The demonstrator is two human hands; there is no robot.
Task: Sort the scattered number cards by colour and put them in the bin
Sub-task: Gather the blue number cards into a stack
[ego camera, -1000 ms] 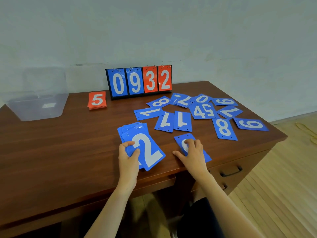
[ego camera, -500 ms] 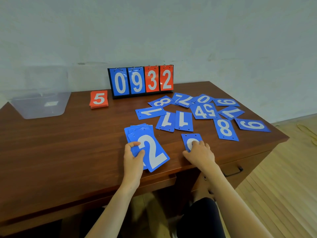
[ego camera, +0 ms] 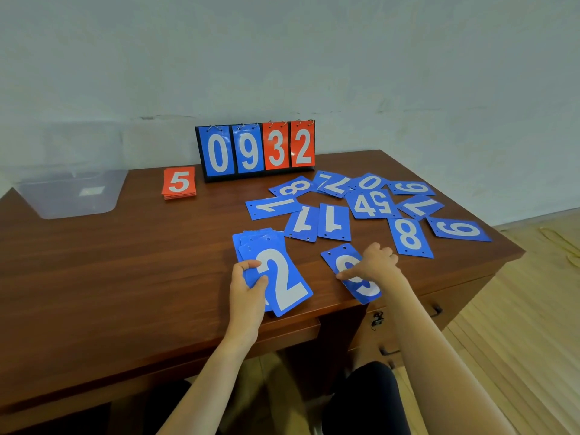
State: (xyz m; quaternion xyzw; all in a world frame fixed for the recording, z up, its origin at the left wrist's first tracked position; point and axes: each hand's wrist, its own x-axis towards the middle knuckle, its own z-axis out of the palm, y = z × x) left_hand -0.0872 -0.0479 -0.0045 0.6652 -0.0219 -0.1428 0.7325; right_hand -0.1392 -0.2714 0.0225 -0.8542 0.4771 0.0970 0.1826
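My left hand (ego camera: 248, 285) grips a fanned stack of blue number cards (ego camera: 276, 271) with a 2 on top, near the desk's front edge. My right hand (ego camera: 375, 262) pinches a single blue card (ego camera: 348, 262), thumb on its face, and the card's near end hangs past the desk edge. Several more blue cards (ego camera: 370, 204) lie scattered on the right half of the desk. A pile of red cards (ego camera: 179, 183) topped by a 5 lies at the back. The clear plastic bin (ego camera: 69, 189) stands at the far left corner.
A flip scoreboard (ego camera: 255, 150) reading 0932 stands against the wall at the back of the brown wooden desk (ego camera: 110, 271). Drawers with handles (ego camera: 436, 309) sit under the desk's right side. Wooden floor lies to the right.
My right hand has slid the single blue card toward the front edge and taken it in a pinch. The left hand's stack has stayed about where it was.
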